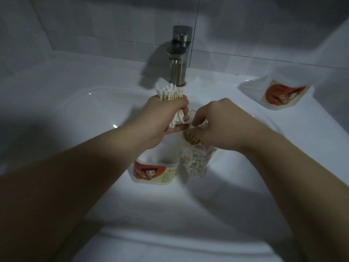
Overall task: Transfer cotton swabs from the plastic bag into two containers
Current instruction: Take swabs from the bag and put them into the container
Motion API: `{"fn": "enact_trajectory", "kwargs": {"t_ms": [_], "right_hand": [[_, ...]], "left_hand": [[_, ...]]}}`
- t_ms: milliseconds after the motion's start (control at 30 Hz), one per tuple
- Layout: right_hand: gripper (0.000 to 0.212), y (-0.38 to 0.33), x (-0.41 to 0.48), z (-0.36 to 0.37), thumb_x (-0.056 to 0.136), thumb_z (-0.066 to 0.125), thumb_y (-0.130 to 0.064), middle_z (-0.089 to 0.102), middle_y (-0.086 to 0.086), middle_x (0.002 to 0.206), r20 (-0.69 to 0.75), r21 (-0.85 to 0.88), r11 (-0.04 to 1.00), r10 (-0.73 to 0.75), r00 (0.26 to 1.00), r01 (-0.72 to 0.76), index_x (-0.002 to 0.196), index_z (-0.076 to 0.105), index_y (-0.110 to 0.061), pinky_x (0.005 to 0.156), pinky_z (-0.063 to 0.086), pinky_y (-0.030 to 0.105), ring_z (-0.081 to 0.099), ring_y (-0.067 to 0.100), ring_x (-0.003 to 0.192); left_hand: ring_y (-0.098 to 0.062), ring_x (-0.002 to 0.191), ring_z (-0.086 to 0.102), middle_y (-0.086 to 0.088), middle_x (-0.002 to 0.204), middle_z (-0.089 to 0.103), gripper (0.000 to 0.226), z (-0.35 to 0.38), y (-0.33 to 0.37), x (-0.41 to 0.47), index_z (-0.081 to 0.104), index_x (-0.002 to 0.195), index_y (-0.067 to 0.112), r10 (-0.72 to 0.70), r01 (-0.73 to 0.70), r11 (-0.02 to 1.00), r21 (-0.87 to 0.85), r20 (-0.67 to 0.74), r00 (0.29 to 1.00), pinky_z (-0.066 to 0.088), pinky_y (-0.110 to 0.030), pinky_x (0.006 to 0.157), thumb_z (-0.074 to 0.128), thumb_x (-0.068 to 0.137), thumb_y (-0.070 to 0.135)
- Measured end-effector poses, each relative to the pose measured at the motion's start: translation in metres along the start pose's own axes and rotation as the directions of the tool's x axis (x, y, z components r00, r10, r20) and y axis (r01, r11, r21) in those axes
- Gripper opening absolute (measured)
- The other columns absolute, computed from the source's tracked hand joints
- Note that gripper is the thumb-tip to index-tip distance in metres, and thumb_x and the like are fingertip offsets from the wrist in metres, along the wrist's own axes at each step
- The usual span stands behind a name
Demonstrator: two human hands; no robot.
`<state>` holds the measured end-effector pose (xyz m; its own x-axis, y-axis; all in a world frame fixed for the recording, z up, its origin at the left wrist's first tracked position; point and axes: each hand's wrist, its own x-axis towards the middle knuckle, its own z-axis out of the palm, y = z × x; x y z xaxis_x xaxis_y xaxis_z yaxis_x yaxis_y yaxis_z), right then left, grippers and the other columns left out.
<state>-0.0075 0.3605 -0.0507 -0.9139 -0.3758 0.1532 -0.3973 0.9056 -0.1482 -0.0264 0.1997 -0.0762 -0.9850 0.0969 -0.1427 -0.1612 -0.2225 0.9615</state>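
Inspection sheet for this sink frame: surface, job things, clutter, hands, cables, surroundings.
Surface: white sink, dimly lit.
Job's things: swab bundle in left hand; plastic bag holding more swabs; labelled container standing in the basin; second labelled container on the right ledge.
Clutter: nothing seen.
Hands: left hand grips swab bundle; right hand pinches the bag's mouth.
Cables: nothing seen.
Surroundings: faucet, tiled wall.

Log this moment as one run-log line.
left hand grips bundle of wooden-stick cotton swabs | right hand pinches clear plastic bag | white orange-labelled container in white sink basin | second labelled container on right ledge
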Motion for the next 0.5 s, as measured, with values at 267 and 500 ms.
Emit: {"fn": "enact_trajectory", "kwargs": {"t_ms": [267,500], "right_hand": [[0.022,0.001,0.004,0.011,0.085,0.065,-0.038,0.072,-0.002,0.084,0.091,-0.015,1.000,0.006,0.996,-0.005,0.098,0.079,-0.028,0.074,0.052,0.030,0.061,0.017,0.078],[0.021,-0.006,0.008,0.019,0.081,0.067,-0.034,0.055,-0.001,0.059,0.093,-0.043,0.997,0.062,0.994,-0.058,0.068,0.066,-0.018,0.051,0.037,0.028,0.051,0.013,0.055]], "left_hand": [[-0.015,0.063,0.066,-0.001,0.069,0.067,0.007,0.002,-0.001,0.000,0.068,0.089,0.015,0.028,-0.029,0.999,0.045,0.009,1.000,0.062,-0.038,0.075,0.068,0.094,0.011],[-0.015,0.065,0.067,-0.001,0.071,0.069,0.007,0.002,-0.002,-0.001,0.071,0.090,0.017,0.042,-0.044,0.997,0.064,0.030,0.999,0.061,-0.032,0.068,0.069,0.093,0.010]]}}
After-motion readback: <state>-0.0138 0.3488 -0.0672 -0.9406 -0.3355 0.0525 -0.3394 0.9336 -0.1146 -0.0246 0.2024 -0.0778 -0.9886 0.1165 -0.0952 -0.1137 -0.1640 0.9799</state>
